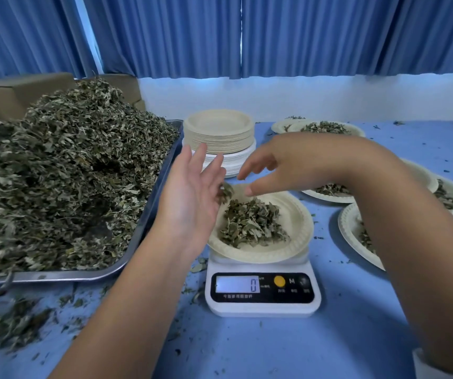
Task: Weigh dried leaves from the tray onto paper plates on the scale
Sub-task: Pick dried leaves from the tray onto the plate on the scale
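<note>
Centrally, a white digital kitchen scale (262, 294) stands on the blue-covered table (274, 348), its display reading 0, and a round cream paper plate (300, 224) rests on its platform. A small mound of dried grey-green leaves (250, 224) lies in that plate, toward its left half. Both hands hover over the plate's far edge, apart from each other and gripping nothing. The left hand (192, 195) is held flat with its palm turned to the right and its fingers straight, and a few leaf scraps (225, 191) sit at its lower fingertips; whether they cling to the skin or are falling cannot be told. The right hand (285, 162) reaches in from the right with its fingers loosely spread and pointing down toward the plate. To the left, a shallow rectangular metal tray (55, 276) holds a tall heap of the same dried leaves (64, 173). Behind the scale stands a stack of unused paper plates (219, 138), just beside the tray's far corner. Several filled paper plates (326, 128) lie on the right side of the table, and loose leaf crumbs (9, 324) are scattered in front of the tray. Pleated blue curtains (315, 36) hang behind.
</note>
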`<action>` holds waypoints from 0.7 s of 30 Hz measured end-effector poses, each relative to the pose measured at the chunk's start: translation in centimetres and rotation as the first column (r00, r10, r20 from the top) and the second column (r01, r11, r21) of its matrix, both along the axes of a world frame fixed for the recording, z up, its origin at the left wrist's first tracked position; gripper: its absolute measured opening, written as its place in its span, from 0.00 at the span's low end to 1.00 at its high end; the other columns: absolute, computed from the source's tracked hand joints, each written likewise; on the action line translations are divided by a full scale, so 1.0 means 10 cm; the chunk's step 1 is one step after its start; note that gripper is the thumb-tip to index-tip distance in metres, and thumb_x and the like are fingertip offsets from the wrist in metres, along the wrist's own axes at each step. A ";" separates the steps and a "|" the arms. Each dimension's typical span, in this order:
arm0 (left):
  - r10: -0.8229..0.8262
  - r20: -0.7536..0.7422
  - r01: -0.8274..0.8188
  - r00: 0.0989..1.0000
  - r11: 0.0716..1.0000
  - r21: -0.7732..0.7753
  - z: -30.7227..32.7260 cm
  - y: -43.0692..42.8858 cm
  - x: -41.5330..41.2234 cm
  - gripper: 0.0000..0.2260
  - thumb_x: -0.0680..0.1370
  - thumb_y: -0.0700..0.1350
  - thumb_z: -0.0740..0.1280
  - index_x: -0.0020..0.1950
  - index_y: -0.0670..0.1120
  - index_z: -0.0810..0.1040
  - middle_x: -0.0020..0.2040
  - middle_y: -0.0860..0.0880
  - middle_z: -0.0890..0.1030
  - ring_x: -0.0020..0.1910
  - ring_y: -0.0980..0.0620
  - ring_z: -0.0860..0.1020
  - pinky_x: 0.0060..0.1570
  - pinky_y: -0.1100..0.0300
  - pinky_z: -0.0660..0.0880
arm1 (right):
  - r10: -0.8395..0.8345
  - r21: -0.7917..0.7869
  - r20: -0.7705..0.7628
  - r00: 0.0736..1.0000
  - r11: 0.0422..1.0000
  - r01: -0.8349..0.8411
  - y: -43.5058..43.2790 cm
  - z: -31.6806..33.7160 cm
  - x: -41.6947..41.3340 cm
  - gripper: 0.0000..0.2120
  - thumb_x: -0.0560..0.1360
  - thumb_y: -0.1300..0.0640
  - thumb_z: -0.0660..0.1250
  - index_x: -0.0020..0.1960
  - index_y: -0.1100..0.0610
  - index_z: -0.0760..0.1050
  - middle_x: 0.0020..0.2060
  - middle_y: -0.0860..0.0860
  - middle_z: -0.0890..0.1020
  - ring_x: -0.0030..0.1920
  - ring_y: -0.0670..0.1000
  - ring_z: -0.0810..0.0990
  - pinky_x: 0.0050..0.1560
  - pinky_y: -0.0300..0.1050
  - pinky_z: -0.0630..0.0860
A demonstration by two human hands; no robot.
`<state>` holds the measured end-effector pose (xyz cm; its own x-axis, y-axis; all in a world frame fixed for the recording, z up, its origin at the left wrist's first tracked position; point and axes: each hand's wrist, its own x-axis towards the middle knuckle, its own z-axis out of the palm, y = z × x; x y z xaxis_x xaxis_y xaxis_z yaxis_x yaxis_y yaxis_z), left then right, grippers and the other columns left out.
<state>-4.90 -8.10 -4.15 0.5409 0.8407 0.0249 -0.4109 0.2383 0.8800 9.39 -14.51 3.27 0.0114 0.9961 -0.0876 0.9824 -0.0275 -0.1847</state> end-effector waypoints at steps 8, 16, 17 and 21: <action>0.002 -0.004 -0.002 1.000 0.999 0.042 -0.01 -0.03 0.00 0.20 0.83 0.50 0.52 0.76 0.52 0.59 0.68 0.52 0.74 0.66 0.55 0.73 0.63 0.60 0.66 | 0.054 0.208 -0.153 0.987 0.978 -0.021 0.07 -0.07 -0.10 0.07 0.76 0.53 0.66 0.51 0.48 0.82 0.49 0.44 0.84 0.52 0.43 0.80 0.58 0.45 0.75; 0.041 0.052 -0.041 0.998 0.999 -0.003 -0.03 -0.01 -0.02 0.24 0.80 0.32 0.54 0.76 0.45 0.58 0.67 0.44 0.75 0.55 0.53 0.81 0.59 0.58 0.74 | 0.053 0.225 -0.146 0.988 0.974 -0.019 0.14 -0.15 -0.11 0.13 0.76 0.62 0.65 0.52 0.47 0.84 0.40 0.41 0.84 0.47 0.43 0.81 0.47 0.36 0.75; 0.041 0.042 -0.040 0.998 0.999 -0.003 -0.04 0.00 -0.03 0.25 0.80 0.30 0.53 0.76 0.44 0.58 0.67 0.44 0.74 0.56 0.52 0.80 0.64 0.56 0.71 | 0.051 0.225 -0.153 0.987 0.974 -0.015 0.15 -0.16 -0.10 0.13 0.75 0.62 0.66 0.52 0.47 0.84 0.38 0.41 0.84 0.45 0.43 0.82 0.45 0.36 0.74; 0.068 0.021 -0.068 0.997 0.998 -0.009 -0.05 0.02 -0.05 0.27 0.77 0.26 0.52 0.74 0.44 0.63 0.67 0.45 0.75 0.60 0.51 0.78 0.67 0.54 0.69 | 0.033 0.243 -0.164 0.986 0.970 0.008 0.17 -0.20 -0.08 0.08 0.72 0.56 0.72 0.49 0.47 0.83 0.32 0.44 0.84 0.39 0.43 0.81 0.38 0.34 0.72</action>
<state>-5.39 -7.90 -4.66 0.4821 0.8757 0.0282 -0.4448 0.2169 0.8690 8.62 -12.77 1.27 0.0043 0.9878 0.1560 0.9377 0.0502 -0.3439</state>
